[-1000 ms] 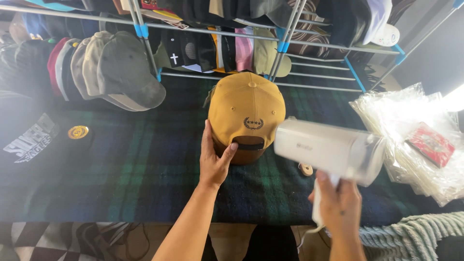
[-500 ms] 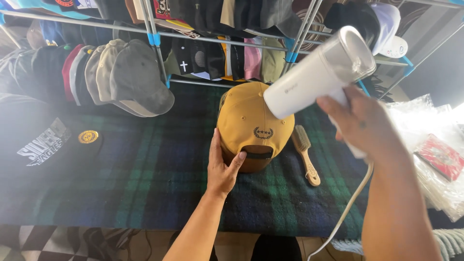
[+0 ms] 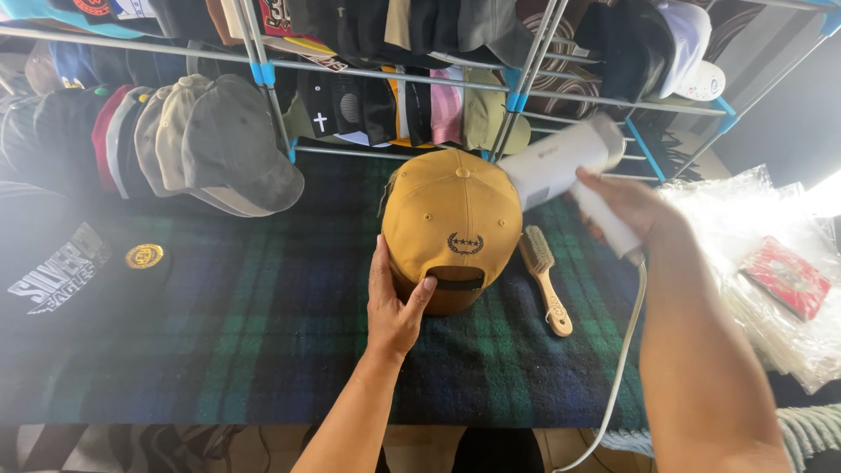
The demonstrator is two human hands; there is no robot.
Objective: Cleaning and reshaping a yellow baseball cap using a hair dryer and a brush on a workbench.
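- Your left hand (image 3: 392,307) is holding the back of the mustard yellow cap (image 3: 451,215), with your thumb pressing near the strap opening and your fingers curling round the cap's left side.
- The cap is sitting in the middle of the dark green and blue plaid blanket (image 3: 263,324), with its back facing you and a small dark wreath patch showing above the opening.
- Your right hand (image 3: 626,206) is gripping the handle of a white handheld steamer (image 3: 561,162), fingers closed tight round it.
- The steamer is hanging at about 2 o'clock from the cap, with its front end just beside the cap's top right edge. You cannot tell if it is touching.
- A white cord (image 3: 618,377) is running down from the steamer toward 5 o'clock.
- A wooden brush (image 3: 545,278) is lying on the blanket at 3 o'clock from the cap, just beside it, bristles facing up.
- A row of grey and tan caps (image 3: 201,140) is hanging on the metal rack (image 3: 517,83) at 10 o'clock.
- A black cap with white letters (image 3: 70,271) is resting at 9 o'clock, well apart.
- A pile of clear plastic bags (image 3: 762,263) is sitting at 3 o'clock, past your right arm.
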